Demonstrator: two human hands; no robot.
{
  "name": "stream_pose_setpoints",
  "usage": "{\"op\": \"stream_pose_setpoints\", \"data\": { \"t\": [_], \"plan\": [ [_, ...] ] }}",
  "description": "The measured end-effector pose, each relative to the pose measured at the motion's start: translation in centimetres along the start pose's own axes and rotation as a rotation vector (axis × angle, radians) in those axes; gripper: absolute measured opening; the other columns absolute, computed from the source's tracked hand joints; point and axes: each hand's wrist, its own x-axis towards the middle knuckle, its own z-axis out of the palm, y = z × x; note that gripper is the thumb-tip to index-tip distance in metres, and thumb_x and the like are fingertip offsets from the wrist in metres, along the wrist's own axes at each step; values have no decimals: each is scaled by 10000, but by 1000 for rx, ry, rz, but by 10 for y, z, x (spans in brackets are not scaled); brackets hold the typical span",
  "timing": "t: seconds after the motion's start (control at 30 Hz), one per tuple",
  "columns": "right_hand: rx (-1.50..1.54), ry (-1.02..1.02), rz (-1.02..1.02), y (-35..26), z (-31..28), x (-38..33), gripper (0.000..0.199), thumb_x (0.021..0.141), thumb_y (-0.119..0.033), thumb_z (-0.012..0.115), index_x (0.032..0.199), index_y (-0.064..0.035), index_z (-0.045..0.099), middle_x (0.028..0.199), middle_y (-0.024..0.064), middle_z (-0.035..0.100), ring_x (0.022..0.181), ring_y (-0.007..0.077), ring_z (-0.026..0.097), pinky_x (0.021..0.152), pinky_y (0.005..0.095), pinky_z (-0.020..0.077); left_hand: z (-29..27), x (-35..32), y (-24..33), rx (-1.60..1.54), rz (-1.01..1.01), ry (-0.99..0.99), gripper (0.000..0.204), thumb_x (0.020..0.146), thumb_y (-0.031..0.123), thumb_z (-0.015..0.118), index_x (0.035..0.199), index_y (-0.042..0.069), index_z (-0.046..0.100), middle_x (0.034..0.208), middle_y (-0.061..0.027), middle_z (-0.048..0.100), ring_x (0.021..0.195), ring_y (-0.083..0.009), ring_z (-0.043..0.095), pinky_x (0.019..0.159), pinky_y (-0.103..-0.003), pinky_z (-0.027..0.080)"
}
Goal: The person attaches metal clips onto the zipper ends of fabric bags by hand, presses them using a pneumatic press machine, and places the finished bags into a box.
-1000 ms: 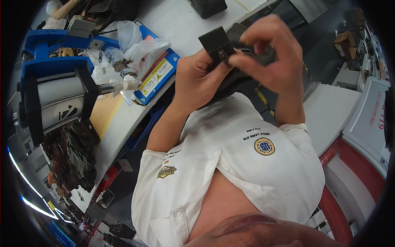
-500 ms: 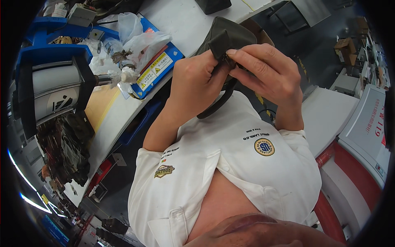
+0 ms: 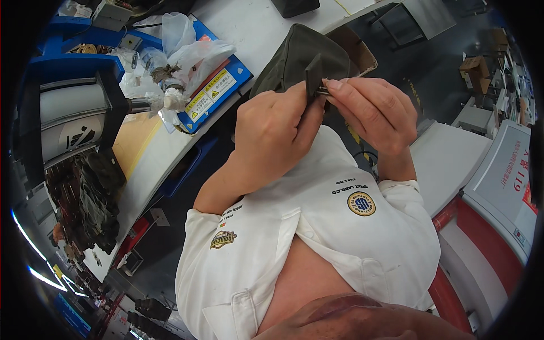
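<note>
My left hand (image 3: 275,120) is closed on the strap (image 3: 313,76) of a dark olive cap, a flat end of it standing up past the fingers. The soft rounded crown of the cap (image 3: 306,54) hangs just beyond my hands. With thumb and forefinger, my right hand (image 3: 378,110) pinches a small narrow piece, seemingly the strap's metal buckle (image 3: 322,89), right beside the left fingertips. My fingers hide part of the strap and buckle.
At left stands a blue machine with a thick cylinder (image 3: 76,116). Plastic bags (image 3: 195,59) lie by its blue base plate (image 3: 218,93) on the white table (image 3: 255,28). A cardboard box (image 3: 362,56) sits beyond the cap; dark fabric items (image 3: 93,192) are heaped at left.
The strap end has turned edge-on and stands more upright. My right fingers have drawn slightly right, exposing the narrow piece between my hands. The curved dark edge below my hands has gone from sight.
</note>
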Motion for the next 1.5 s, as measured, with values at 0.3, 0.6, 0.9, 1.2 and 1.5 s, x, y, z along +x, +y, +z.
{"op": "stream_pose_setpoints", "data": {
  "t": [0.3,0.6,0.9,1.2,1.5],
  "plan": [
    [-58,13,-4,-8,5,-7,268,732,1,791,977,15,683,888,80,638,680,183,664,548,255,572,-2,-2,11,235,78,48,183,773,64,712,912,-8,619,516,-31,508,431,-192,513,448,-312,405],
    [-59,53,-17,-9,10,-12,235,736,-57,787,943,14,701,867,59,653,659,158,650,530,222,534,-3,-9,12,237,61,48,161,781,74,704,903,6,623,511,-25,508,428,-185,513,447,-308,406],
    [-15,62,-15,-9,14,-11,234,733,-56,791,936,13,698,861,58,647,644,164,647,527,233,539,-4,-12,13,254,38,52,162,781,83,704,901,7,625,513,-23,514,429,-186,516,453,-309,408],
    [31,33,6,-8,20,-7,235,704,-11,791,918,20,698,826,61,632,631,164,632,504,244,526,-6,-16,12,356,51,97,174,764,80,704,897,-7,632,508,-12,501,434,-171,511,452,-301,402],
    [97,-23,-9,-9,23,-3,231,677,11,734,904,34,695,804,72,611,620,179,604,502,254,522,-12,-22,2,325,78,74,208,710,64,731,884,5,633,505,-8,489,433,-169,500,453,-292,394]
  ]
}}
